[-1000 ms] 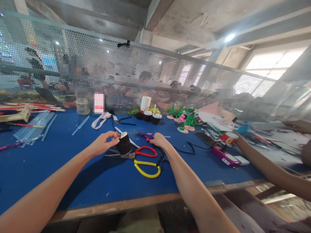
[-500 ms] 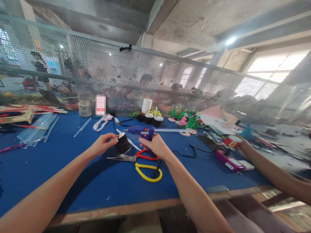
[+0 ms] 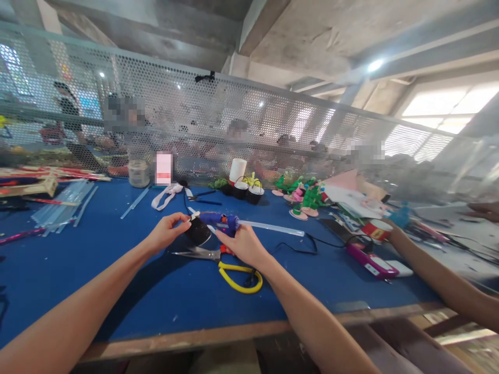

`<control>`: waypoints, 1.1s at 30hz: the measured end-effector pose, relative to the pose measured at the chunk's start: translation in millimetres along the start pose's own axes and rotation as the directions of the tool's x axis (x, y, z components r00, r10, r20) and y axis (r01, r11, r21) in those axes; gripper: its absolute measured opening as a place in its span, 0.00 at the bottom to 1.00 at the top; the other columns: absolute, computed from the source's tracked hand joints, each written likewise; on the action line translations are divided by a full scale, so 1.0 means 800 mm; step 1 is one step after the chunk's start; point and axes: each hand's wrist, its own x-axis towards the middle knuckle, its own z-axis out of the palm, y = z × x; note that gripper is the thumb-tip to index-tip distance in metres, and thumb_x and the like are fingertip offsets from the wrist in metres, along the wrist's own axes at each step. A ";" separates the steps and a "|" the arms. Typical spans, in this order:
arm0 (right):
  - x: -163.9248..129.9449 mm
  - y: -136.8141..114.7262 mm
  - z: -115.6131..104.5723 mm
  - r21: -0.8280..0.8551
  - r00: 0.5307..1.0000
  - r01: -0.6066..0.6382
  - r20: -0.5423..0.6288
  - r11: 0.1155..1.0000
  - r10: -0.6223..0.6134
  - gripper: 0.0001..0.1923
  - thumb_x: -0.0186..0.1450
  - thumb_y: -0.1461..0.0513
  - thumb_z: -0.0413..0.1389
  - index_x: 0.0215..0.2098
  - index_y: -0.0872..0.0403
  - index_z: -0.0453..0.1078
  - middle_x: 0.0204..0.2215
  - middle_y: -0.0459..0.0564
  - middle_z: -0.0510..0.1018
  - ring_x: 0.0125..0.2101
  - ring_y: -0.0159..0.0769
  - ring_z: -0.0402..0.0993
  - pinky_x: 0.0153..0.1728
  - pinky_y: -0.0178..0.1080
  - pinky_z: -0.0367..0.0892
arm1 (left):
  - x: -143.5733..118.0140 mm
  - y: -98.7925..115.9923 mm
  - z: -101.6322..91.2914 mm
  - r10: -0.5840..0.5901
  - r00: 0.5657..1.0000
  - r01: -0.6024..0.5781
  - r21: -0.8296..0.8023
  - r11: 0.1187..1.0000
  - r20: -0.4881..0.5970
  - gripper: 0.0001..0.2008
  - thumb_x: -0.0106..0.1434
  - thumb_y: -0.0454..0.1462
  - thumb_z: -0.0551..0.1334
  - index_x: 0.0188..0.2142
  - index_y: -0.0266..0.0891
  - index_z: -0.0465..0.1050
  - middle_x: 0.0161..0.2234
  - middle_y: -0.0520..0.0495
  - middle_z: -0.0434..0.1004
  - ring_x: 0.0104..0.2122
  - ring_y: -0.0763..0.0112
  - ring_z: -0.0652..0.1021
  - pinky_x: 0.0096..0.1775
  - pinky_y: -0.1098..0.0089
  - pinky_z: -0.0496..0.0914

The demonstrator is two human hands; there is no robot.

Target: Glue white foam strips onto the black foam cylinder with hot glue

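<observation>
Between its thumb and fingers, my left hand [image 3: 170, 229] pinches the upper edge of a small black cup [image 3: 198, 231] with a white rim, held tilted over the table. My right hand [image 3: 246, 242] is wrapped round a blue glue gun [image 3: 227, 222], a clear glue stick [image 3: 273, 227] jutting from its back. The gun's nozzle end is at the cup's rim; I cannot tell whether it touches. Below both hands lie large scissors [image 3: 202, 253] with red and yellow handles, the red one partly hidden by my right hand.
On the blue table [image 3: 156, 306] are glue sticks [image 3: 64, 208], a jar [image 3: 139, 173], white ribbon [image 3: 168, 196], small black cups [image 3: 255, 193], green figures [image 3: 312, 197] and a purple device [image 3: 372, 261]. A co-worker's arm [image 3: 436, 267] reaches in at right, by a red cup. Perforated metal screen [image 3: 187, 114] stands behind.
My right hand has brought the glue gun left and down, so its nozzle meets the cup's rim area. The glue stick now slopes downward to the right. My left hand keeps its pinch.
</observation>
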 end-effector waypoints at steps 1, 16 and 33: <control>-0.001 -0.002 0.000 -0.007 0.999 -0.032 0.018 0.999 0.032 0.08 0.56 0.61 0.50 0.29 0.56 0.69 0.11 0.41 0.67 0.15 0.29 0.64 0.18 0.31 0.61 | 0.000 0.000 0.000 0.001 1.000 -0.001 0.002 1.000 0.004 0.18 0.43 0.51 0.62 0.21 0.38 0.65 0.31 0.47 0.76 0.42 0.61 0.71 0.46 0.66 0.61; -0.004 -0.006 -0.001 0.000 0.993 -0.102 0.064 0.995 0.102 0.07 0.56 0.60 0.50 0.24 0.55 0.66 0.09 0.39 0.62 0.11 0.28 0.61 0.17 0.31 0.59 | -0.002 0.003 0.002 0.032 0.999 -0.032 -0.003 0.999 0.014 0.19 0.44 0.52 0.62 0.21 0.38 0.65 0.32 0.46 0.75 0.42 0.60 0.72 0.47 0.62 0.60; 0.000 -0.005 -0.007 0.006 0.989 -0.145 0.004 0.989 0.145 0.13 0.54 0.59 0.52 0.14 0.52 0.58 0.06 0.39 0.61 0.09 0.27 0.59 0.14 0.30 0.59 | -0.003 0.008 -0.001 0.010 0.995 -0.004 -0.065 0.998 0.095 0.19 0.43 0.51 0.63 0.21 0.38 0.63 0.36 0.46 0.75 0.41 0.63 0.71 0.47 0.64 0.61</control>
